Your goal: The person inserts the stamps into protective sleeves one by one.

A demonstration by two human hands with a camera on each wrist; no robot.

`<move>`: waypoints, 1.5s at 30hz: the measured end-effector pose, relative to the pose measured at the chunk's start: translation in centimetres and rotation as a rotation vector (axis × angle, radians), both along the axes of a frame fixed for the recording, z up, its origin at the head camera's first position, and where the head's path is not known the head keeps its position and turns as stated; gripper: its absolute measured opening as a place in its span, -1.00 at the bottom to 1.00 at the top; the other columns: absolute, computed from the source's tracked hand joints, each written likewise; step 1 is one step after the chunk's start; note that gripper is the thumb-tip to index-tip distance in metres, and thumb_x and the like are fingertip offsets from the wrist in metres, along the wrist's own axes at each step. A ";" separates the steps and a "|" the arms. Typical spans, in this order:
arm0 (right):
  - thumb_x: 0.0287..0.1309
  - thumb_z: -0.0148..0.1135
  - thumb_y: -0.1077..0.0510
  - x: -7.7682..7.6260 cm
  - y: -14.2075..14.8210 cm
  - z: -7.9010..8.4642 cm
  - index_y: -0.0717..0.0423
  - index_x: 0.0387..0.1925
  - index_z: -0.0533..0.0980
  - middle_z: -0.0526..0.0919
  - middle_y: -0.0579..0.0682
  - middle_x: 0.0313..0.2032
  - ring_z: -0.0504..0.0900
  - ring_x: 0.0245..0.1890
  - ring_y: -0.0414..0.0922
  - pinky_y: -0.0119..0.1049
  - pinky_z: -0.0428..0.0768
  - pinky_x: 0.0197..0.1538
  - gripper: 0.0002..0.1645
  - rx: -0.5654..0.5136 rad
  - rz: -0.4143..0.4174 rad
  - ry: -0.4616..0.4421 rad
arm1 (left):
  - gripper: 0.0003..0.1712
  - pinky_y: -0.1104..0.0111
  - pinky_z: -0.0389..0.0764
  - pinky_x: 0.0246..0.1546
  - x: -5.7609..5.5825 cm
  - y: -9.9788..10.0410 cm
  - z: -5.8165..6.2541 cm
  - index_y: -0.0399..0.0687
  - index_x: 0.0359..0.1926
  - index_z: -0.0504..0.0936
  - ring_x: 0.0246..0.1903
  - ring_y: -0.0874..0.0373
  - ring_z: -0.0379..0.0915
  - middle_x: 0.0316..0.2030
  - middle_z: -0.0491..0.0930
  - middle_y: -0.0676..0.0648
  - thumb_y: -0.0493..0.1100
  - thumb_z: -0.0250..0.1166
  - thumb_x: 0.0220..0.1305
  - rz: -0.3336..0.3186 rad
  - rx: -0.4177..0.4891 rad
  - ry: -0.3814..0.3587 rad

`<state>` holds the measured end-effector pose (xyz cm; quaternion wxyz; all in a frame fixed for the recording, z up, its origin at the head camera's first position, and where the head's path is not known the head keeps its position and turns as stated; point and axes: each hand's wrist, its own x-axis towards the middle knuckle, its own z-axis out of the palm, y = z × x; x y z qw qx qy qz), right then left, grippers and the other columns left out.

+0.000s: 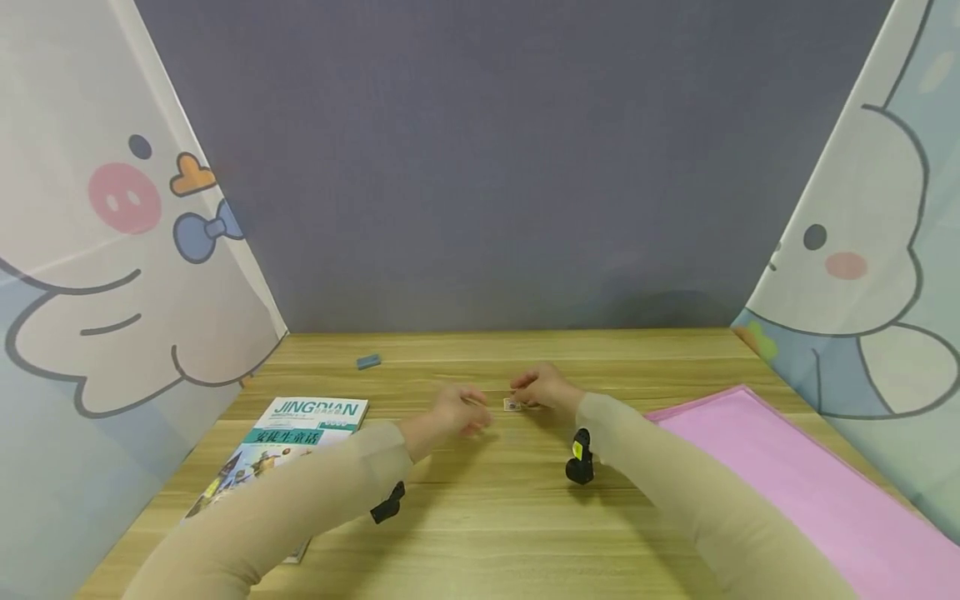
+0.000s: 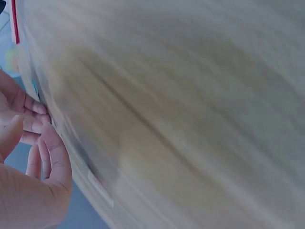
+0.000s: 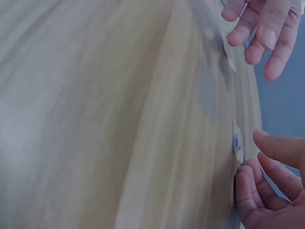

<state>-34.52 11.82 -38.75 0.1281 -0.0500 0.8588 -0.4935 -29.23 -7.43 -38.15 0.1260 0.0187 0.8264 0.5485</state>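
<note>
A small whitish card or label (image 1: 512,405) with a dark mark lies on the wooden table, between the hands. My right hand (image 1: 546,387) is bent over it from the right, fingertips right at its edge. In the right wrist view the label (image 3: 238,142) shows a blue mark; the curled fingers (image 3: 244,183) rest low by the tabletop, the thumb apart from them. On the left, my left hand (image 1: 456,410) hovers a little blurred, its fingers loosely bent, with nothing between them. The left wrist view shows its thumb and fingers (image 2: 58,155) apart.
A children's book (image 1: 288,437) lies at the left, partly under the left forearm. Farther back is a small blue-grey block (image 1: 368,362). A large pink sheet or folder (image 1: 795,475) covers the right side, beside the right forearm. A dark panel (image 1: 517,167) closes off the back.
</note>
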 end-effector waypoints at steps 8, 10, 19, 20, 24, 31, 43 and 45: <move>-0.02 0.44 0.28 0.0 0.7 -0.6 0.26 -0.06 0.63 0.68 0.09 -0.10 0.59 -0.26 -0.15 -0.39 0.61 -0.23 -0.59 0.039 0.008 0.023 | -0.62 0.33 0.74 -0.32 0.5 1.2 -1.1 -0.31 -0.03 0.59 -0.38 0.09 0.60 -0.26 0.70 -0.19 -0.35 0.41 0.10 -0.043 -0.004 -0.009; -0.04 0.46 0.28 0.0 0.8 -0.8 0.25 -0.09 0.64 0.69 0.07 -0.15 0.59 -0.29 -0.16 -0.41 0.60 -0.26 -0.60 0.047 0.011 0.034 | -0.61 0.34 0.73 -0.33 0.6 1.4 -1.2 -0.31 -0.05 0.59 -0.39 0.11 0.58 -0.26 0.68 -0.18 -0.34 0.44 0.07 -0.033 -0.002 -0.008; -0.08 0.51 0.25 -0.1 0.7 -1.5 0.22 -0.16 0.68 0.72 0.03 -0.19 0.56 -0.33 -0.20 -0.45 0.57 -0.31 -0.64 0.063 -0.006 0.066 | -0.68 0.45 0.62 -0.43 1.1 2.2 -1.6 -0.24 -0.17 0.64 -0.49 0.21 0.43 -0.33 0.61 -0.09 -0.31 0.49 0.01 -0.016 -0.077 0.009; -0.08 0.52 0.24 0.0 0.6 -1.5 0.20 -0.16 0.68 0.72 0.03 -0.19 0.56 -0.32 -0.19 -0.44 0.57 -0.30 -0.65 0.067 -0.010 0.069 | -0.68 0.44 0.63 -0.41 1.1 2.3 -1.7 -0.22 -0.18 0.65 -0.46 0.19 0.44 -0.30 0.61 -0.09 -0.30 0.50 0.00 -0.014 -0.089 0.009; -0.08 0.53 0.22 0.0 0.5 -1.6 0.17 -0.18 0.69 0.71 0.00 -0.21 0.55 -0.31 -0.18 -0.43 0.56 -0.29 -0.66 0.079 -0.012 0.080 | -0.68 0.36 0.65 -0.25 1.2 2.5 -1.8 -0.18 -0.21 0.66 -0.29 0.10 0.49 -0.18 0.59 -0.08 -0.27 0.52 -0.03 -0.002 -0.120 0.001; -0.08 0.51 0.27 0.0 0.3 -1.6 0.21 -0.23 0.69 0.67 -0.02 -0.35 0.50 -0.42 -0.21 -0.47 0.50 -0.40 -0.71 0.096 -0.004 0.115 | -0.72 0.30 0.67 -0.18 1.2 2.9 -1.9 -0.15 -0.28 0.67 -0.24 0.10 0.48 -0.12 0.59 -0.07 -0.29 0.54 -0.07 0.030 -0.142 0.010; -0.11 0.51 0.31 -0.1 0.4 -1.7 0.19 -0.34 0.66 0.61 -0.03 -0.42 0.48 -0.46 -0.21 -0.47 0.49 -0.43 -0.78 0.080 -0.044 0.117 | -0.80 0.11 0.64 0.03 1.2 3.4 -1.8 -0.12 -0.40 0.69 -0.06 0.00 0.51 0.14 0.55 -0.12 -0.30 0.54 -0.09 0.017 -0.209 0.042; -0.11 0.51 0.32 -0.2 0.5 -1.7 0.19 -0.34 0.65 0.63 -0.02 -0.40 0.49 -0.45 -0.20 -0.46 0.50 -0.43 -0.78 0.069 -0.051 0.114 | -0.80 0.11 0.64 0.03 1.2 3.5 -1.7 -0.13 -0.40 0.69 -0.08 0.03 0.51 0.13 0.56 -0.11 -0.30 0.54 -0.08 0.010 -0.215 0.048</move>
